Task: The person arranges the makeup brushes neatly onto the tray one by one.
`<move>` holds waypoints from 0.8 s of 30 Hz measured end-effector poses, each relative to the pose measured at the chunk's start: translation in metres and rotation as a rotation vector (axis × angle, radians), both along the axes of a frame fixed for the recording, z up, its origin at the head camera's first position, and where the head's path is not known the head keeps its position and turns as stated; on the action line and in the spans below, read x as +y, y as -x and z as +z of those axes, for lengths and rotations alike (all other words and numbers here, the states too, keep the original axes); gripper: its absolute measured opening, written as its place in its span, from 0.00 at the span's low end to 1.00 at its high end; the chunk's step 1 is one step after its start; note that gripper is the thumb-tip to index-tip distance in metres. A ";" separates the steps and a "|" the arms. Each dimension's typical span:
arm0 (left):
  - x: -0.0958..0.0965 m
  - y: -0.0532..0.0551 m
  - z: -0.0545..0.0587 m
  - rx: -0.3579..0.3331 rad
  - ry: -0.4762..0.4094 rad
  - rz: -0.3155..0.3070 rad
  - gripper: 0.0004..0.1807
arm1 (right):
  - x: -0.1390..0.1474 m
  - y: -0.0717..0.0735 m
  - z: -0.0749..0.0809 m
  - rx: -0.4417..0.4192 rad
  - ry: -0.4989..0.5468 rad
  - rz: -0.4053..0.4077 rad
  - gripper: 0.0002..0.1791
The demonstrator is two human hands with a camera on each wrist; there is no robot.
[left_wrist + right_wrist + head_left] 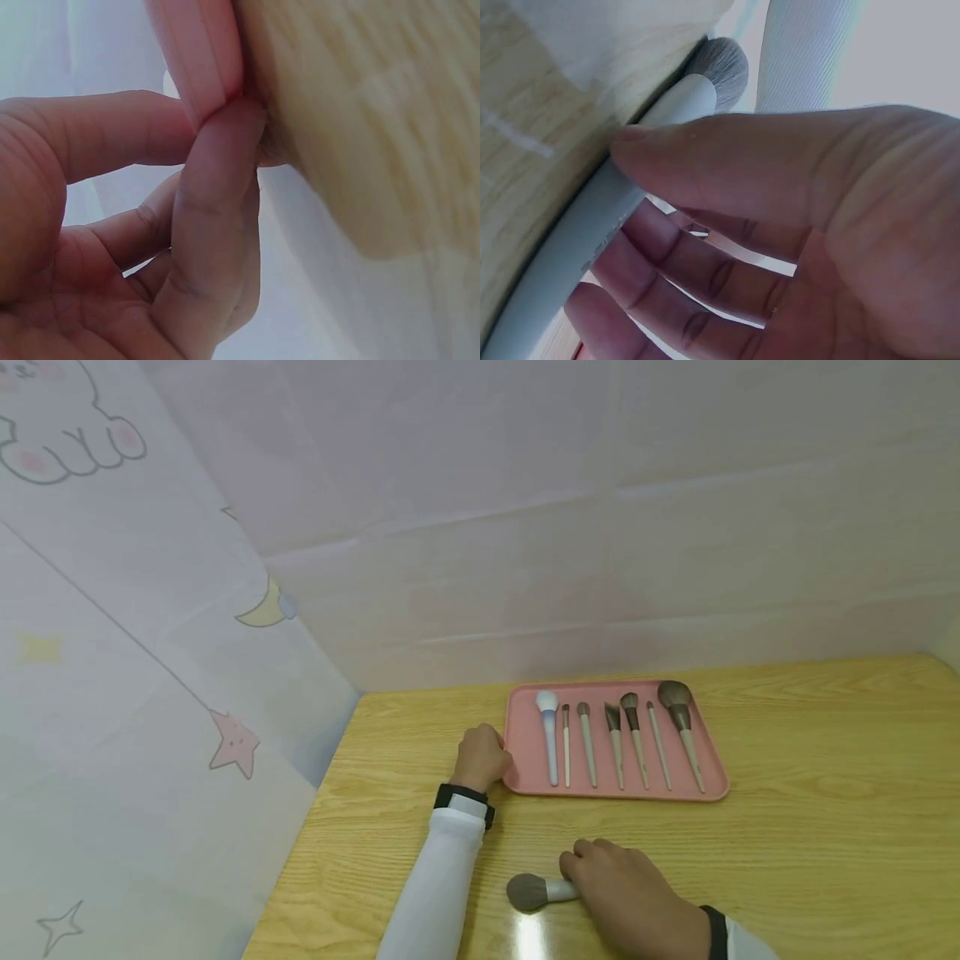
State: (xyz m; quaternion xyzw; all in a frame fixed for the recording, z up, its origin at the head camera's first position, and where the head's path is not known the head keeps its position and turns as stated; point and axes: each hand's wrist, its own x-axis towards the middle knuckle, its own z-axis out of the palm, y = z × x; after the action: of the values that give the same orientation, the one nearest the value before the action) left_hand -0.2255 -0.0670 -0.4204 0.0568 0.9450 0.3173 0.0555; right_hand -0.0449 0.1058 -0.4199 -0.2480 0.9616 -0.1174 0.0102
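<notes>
A pink tray [528, 777] lies near the back of the table, with several makeup brushes side by side on it. My left hand [480, 758] pinches the tray's left edge [199, 60] between thumb and fingers. Closer to me, a makeup brush with grey bristles [527, 892] lies on the table, bristles pointing left. The right hand [626, 889] holds this brush by its pale handle [577, 232], thumb on one side and fingertips on the other. In the head view that hand hides most of the handle.
On the tray, a white-and-blue brush [550, 735] is leftmost and a large dark brush [678, 718] rightmost. The wooden table [817, 760] meets a pale cloth backdrop [525, 568] behind. A patterned cloth [150, 693] hangs at the left.
</notes>
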 end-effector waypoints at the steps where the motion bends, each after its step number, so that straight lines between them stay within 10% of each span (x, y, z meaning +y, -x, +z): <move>1: 0.000 0.000 0.000 0.001 0.000 0.001 0.27 | 0.000 0.000 0.000 -0.003 0.005 -0.002 0.08; 24: 0.000 -0.001 0.002 -0.010 -0.005 0.004 0.28 | 0.000 0.000 0.002 -0.022 0.003 -0.016 0.09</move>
State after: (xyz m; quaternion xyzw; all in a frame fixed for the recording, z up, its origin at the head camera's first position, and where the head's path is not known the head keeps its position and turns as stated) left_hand -0.2245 -0.0669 -0.4184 0.0534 0.9440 0.3200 0.0595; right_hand -0.0453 0.1058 -0.4176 -0.2392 0.9631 -0.1216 0.0195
